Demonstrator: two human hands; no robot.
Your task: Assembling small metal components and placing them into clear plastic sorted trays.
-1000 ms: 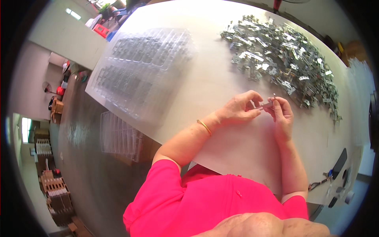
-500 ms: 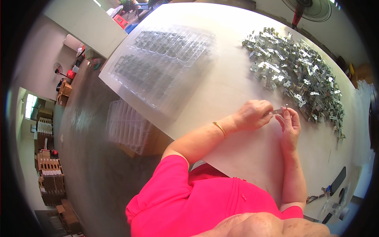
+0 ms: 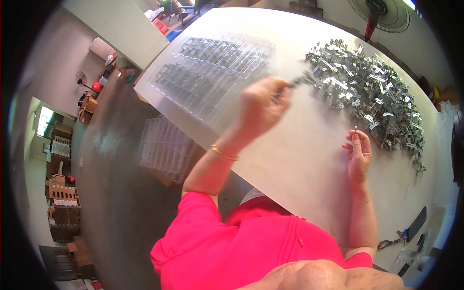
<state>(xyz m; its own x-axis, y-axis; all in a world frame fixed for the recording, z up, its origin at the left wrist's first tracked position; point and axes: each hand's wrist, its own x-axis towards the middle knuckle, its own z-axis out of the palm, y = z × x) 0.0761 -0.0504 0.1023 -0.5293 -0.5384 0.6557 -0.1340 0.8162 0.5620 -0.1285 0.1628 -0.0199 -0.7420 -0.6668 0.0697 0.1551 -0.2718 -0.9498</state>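
Note:
Raised over the table between the clear trays and the metal pile, my left hand (image 3: pixel 265 105) is closed, with a thin metal bracket (image 3: pixel 302 79) jutting out from its fingers; both are smeared by motion. Lower right, my right hand (image 3: pixel 358 153) pinches a tiny pin-like piece (image 3: pixel 356 129) between thumb and forefinger, its other fingers curled. Just beyond it spreads a large heap of small silvery metal brackets (image 3: pixel 369 96). Clear plastic compartment trays (image 3: pixel 195 112) lie at the far left of the table, with metal parts in their far compartments.
More clear trays (image 3: pixel 162 147) stand on a carton below the table's left edge. Pliers (image 3: pixel 388 242) and a dark flat object (image 3: pixel 416 224) lie at the near right. A fan (image 3: pixel 377 14) stands beyond the table. Stacked cartons (image 3: pixel 65 203) line the left wall.
My left hand has left my right hand and swung up and leftward, carrying a metal bracket. My right hand stays nearly in place, pinching a tiny piece.

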